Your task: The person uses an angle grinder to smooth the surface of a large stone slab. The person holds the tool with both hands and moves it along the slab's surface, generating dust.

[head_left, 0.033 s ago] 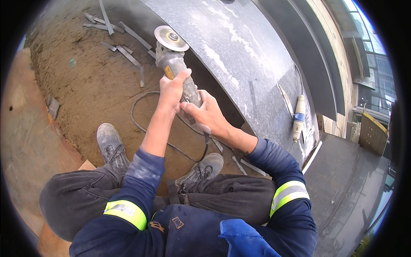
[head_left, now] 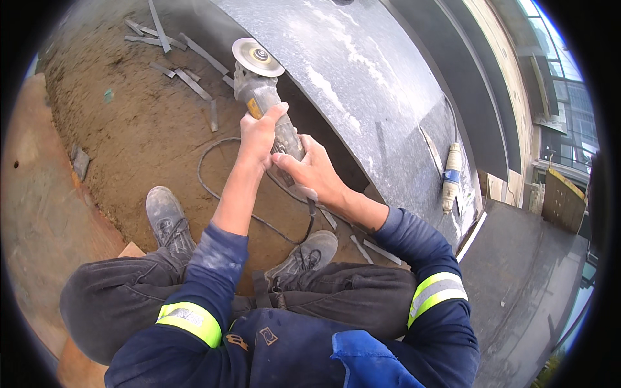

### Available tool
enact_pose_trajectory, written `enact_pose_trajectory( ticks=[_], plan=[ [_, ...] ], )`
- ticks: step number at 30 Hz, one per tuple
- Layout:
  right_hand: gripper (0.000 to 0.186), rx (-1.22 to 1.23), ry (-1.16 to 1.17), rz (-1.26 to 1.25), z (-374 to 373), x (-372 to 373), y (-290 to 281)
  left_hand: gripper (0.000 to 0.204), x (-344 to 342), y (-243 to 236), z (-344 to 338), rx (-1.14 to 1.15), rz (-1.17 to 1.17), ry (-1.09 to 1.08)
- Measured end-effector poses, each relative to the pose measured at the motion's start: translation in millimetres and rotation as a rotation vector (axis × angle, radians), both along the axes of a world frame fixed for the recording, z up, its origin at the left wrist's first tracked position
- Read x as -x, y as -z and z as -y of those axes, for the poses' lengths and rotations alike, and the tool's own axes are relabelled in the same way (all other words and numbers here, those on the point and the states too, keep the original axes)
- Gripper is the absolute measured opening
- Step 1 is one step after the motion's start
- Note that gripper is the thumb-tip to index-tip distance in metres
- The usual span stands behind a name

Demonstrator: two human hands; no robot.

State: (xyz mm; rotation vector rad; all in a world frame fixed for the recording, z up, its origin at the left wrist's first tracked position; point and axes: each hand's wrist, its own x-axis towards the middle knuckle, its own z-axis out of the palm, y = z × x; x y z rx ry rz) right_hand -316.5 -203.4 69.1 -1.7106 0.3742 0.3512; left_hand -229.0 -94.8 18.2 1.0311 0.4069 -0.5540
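Observation:
My left hand (head_left: 261, 139) is wrapped around the dusty grey angle grinder (head_left: 254, 90), just behind its yellow label. Lower down, my right hand (head_left: 307, 167) grips the rear of the same tool, thumb across its body. The grinder's pale disc (head_left: 257, 57) points away from me, by the near edge of a mottled grey stone slab (head_left: 349, 77); I cannot tell whether they touch. A black cord (head_left: 252, 220) loops from the tool's end over the dirt between my boots (head_left: 167, 216).
Cut stone strips (head_left: 194, 83) lie scattered on the dirt (head_left: 110, 149). A second cylindrical tool (head_left: 451, 178) rests on the slab at right. Dark panels (head_left: 485, 84) line the upper right, a grey surface (head_left: 524, 291) the lower right, and a worn board (head_left: 29, 200) the left.

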Motion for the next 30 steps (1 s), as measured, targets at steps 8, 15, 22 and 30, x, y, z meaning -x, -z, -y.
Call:
enact_pose_trajectory(
  ticks=[8,15,22,30],
  plan=[
    [0.041,-0.069,0.014,0.013,2,-15,8,0.034,-18,7,1,0.024,0.004,0.048],
    [0.044,-0.023,0.002,0.021,4,-7,6,0.033,-9,6,3,0.019,0.005,0.019],
    [0.051,0.025,0.003,0.023,8,20,3,0.03,19,0,10,0.024,0.019,-0.026],
    [0.053,0.019,0.004,-0.006,13,42,1,0.033,41,-4,16,0.034,-0.003,-0.051]
  ],
)
